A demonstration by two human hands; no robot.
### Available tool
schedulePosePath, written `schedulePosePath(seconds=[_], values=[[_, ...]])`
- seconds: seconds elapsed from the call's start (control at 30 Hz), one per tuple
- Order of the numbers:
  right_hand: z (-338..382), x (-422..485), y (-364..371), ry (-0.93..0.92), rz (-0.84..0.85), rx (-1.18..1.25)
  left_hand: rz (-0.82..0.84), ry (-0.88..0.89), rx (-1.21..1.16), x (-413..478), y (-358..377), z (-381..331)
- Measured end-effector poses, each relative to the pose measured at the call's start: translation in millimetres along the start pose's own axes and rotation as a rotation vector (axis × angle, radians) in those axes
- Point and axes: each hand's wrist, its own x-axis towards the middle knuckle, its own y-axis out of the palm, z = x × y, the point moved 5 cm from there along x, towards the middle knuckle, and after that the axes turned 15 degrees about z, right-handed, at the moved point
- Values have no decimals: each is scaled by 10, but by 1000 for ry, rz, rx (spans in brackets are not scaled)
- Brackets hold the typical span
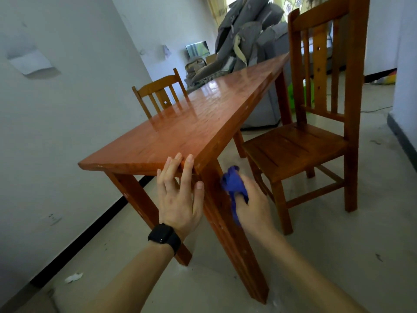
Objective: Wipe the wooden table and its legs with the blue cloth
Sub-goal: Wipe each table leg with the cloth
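Note:
The glossy wooden table (191,123) stretches away from me, its near corner just above my hands. My left hand (179,195), with a black watch on the wrist, rests with straight fingers on the table's near edge beside the corner. My right hand (252,204) grips the bunched blue cloth (233,184) and holds it against the upper right side of the near table leg (228,233). A second near leg (140,204) stands to the left.
A wooden chair (316,136) stands close on the right of the table, another chair (161,93) at the far left side. White wall on the left, grey cushions piled behind. A white scrap (73,277) lies on the pale floor.

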Motion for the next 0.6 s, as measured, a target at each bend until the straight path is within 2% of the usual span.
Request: schedulePosePath(seconds=[0.1, 0.2, 0.27, 0.37, 0.43, 0.5, 0.53, 0.6], values=[[651, 322, -250, -178, -182, 77, 29, 16, 15, -6, -49, 8], [863, 649, -277, -149, -179, 103, 73, 2, -7, -16, -102, 13], [933, 550, -208, -148, -163, 112, 89, -14, -45, -44, -130, 8], [1077, 52, -59, -280, 35, 113, 106, 3, -89, -53, -152, 26], [1129, -222, -14, -311, 208, 131, 125, 15, -113, -62, -132, 32], [1169, -291, -62, -308, 285, 126, 149, 17, -158, -81, -126, 14], [1207, -238, -131, -315, 252, 128, 164, 14, -179, -84, -135, 7], [1282, -29, -341, -321, 44, 123, 196, 15, -210, -75, -196, 0]])
